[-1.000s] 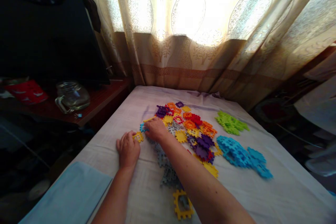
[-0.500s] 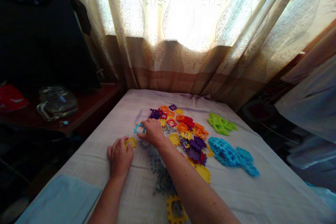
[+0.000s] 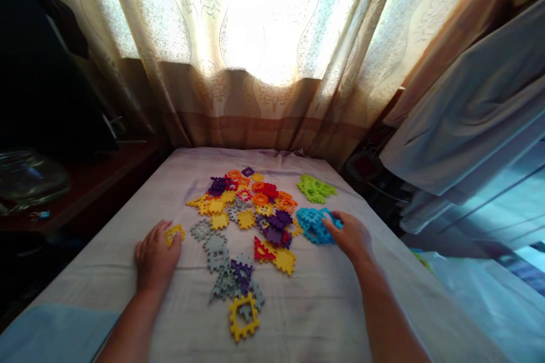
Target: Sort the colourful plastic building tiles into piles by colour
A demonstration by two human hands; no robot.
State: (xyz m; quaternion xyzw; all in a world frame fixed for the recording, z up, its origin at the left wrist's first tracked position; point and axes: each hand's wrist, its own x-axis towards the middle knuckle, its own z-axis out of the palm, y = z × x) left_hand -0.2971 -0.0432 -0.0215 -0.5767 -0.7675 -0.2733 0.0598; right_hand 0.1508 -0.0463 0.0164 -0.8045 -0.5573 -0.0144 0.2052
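Observation:
My left hand (image 3: 157, 252) rests on the white cloth at the left, its thumb and index finger closed on a small yellow piece (image 3: 174, 233). At the right, my right hand (image 3: 348, 233) is on the blue pile (image 3: 313, 224), its fingertips among the blue pieces; whether they grip one is hidden. Between the hands lie grey pieces (image 3: 217, 258), a purple triangular piece (image 3: 242, 275), a red triangular piece (image 3: 263, 250) and a mixed heap of yellow, orange, red and purple pieces. A yellow frame piece (image 3: 232, 317) lies nearest me.
Behind the blue pile is a green pile (image 3: 315, 188). A light blue cloth (image 3: 55, 332) lies at the front left. A glass jug (image 3: 32, 178) stands on the dark side table. Curtains (image 3: 255, 108) hang behind.
My right hand has moved from the left, where it held a blue piece, across to the blue pile. The view has turned right. My left hand still holds the yellow piece.

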